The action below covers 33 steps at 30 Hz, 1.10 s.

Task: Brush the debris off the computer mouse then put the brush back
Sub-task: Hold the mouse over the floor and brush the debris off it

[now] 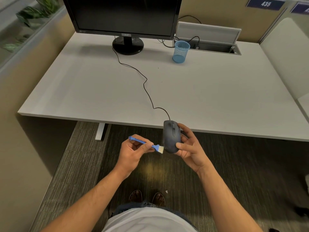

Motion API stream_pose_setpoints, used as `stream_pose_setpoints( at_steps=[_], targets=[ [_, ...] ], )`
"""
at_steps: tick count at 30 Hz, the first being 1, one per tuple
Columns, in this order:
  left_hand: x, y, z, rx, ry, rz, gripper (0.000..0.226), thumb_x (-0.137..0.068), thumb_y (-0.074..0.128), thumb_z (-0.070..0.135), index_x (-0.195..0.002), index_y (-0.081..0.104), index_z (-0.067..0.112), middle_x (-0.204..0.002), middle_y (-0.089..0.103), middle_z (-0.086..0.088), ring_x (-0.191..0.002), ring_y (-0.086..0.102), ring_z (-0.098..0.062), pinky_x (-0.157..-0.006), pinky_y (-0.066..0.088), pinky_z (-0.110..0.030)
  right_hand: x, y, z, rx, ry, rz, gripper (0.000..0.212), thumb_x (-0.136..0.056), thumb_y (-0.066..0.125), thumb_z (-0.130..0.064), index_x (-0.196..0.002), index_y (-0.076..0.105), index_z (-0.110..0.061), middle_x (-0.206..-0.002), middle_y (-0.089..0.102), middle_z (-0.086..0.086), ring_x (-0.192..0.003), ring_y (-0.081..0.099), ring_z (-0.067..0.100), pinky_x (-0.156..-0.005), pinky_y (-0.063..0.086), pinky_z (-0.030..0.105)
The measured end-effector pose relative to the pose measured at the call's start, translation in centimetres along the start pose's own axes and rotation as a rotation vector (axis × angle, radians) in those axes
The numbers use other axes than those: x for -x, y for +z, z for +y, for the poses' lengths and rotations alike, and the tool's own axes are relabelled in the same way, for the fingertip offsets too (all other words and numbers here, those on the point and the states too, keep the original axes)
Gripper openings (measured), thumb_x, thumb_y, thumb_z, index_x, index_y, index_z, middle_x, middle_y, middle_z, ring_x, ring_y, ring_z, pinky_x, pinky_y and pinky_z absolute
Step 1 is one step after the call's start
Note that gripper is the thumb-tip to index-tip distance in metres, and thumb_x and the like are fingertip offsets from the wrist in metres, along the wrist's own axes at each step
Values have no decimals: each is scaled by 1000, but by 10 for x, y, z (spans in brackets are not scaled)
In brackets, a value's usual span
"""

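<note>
Left forearm: reaches up from the lower left, bare, wrist bent slightly inward.
Left hand (133,151): fingers curled, thumb and forefinger pinching the handle of the cleaning brush (147,144); knuckles face the camera.
Cleaning brush: blue plastic handle, white bristles; lies nearly level, bristles pointing right, tips touching the lower left flank of the computer mouse (171,137).
Computer mouse: black, wired, held in the air just in front of the tabletop (83,84) edge, over the carpet; nose points away from the person. Its cable (145,84) trails back across the tabletop to the monitor (123,15).
Right hand (189,148): cradles the mouse from the right, thumb pressed on its near end, fingers wrapped along its far side.
Right forearm: bare, rises from the lower right.
Mesh pen cup (181,51): blue, upright, at the tabletop's rear right, well apart from both hands.
</note>
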<state>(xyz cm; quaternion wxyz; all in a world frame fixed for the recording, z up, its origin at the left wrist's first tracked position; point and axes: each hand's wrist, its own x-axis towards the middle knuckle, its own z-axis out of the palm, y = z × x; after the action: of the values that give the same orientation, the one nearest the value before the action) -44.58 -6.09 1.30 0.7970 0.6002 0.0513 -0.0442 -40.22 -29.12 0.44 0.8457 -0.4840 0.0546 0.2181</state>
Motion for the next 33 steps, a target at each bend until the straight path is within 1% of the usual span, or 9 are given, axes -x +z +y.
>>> stream_pose_setpoints(
  at_steps=[4,9,12,14,19,23,25,29,33],
  targets=[
    [-14,-5,11,28,20,29,22,-80,71,20,-97,68,5,-96,75,-14,-98,72,-30,-79,60,-29,4,1,2,13,26,-46,88,-63,83,-4,-143,53,-21,-148,50,15,-134,52,40,-83,60,49],
    [-37,-2,24,27,11,105,20,-80,69,24,-97,67,11,-93,77,-8,-94,74,-25,-76,60,-26,7,4,7,23,34,-68,84,-64,83,-3,-140,56,-23,-146,53,14,-133,53,40,-82,60,49],
    [-52,1,28,13,22,155,8,-90,66,15,-97,67,13,-87,77,-4,-86,74,-19,-71,59,-23,8,5,9,42,39,-83,84,-65,83,-4,-141,55,-21,-145,52,17,-130,56,39,-83,60,48],
    [-61,2,30,-25,21,165,6,-94,64,12,-97,68,14,-84,77,-2,-83,74,-16,-70,58,-21,9,5,10,57,50,-93,84,-65,83,-4,-142,54,-21,-143,52,18,-124,61,36,-81,60,46],
    [-80,8,35,-139,-21,146,8,-96,64,20,-95,72,20,-82,76,4,-82,74,-12,-66,57,-19,10,6,13,104,66,-98,81,-66,84,-4,-139,57,-26,-138,57,16,-119,65,34,-82,59,47],
    [-91,15,33,-239,-48,141,9,-95,66,18,-89,73,19,-78,75,4,-76,73,-11,-64,59,-24,9,8,16,144,76,-98,82,-67,85,-5,-140,56,-26,-137,58,16,-116,66,37,-83,59,48],
    [-94,18,32,-290,-64,114,10,-95,67,19,-87,73,18,-76,75,3,-74,73,-12,-66,61,-27,9,9,16,155,75,-98,82,-67,86,-5,-141,55,-26,-138,59,16,-117,65,38,-84,59,49],
    [-95,19,32,-315,-101,67,8,-95,67,19,-88,72,19,-75,76,6,-74,74,-12,-64,60,-24,8,8,15,167,77,-98,81,-68,86,-6,-140,56,-27,-135,62,12,-116,66,39,-85,59,50],
    [-98,9,38,-430,-158,-35,7,-94,68,20,-91,73,16,-78,75,0,-73,74,-13,-64,60,-25,10,6,16,166,84,-86,83,-65,87,-7,-139,56,-26,-138,58,16,-116,66,38,-81,59,47]
  ],
)
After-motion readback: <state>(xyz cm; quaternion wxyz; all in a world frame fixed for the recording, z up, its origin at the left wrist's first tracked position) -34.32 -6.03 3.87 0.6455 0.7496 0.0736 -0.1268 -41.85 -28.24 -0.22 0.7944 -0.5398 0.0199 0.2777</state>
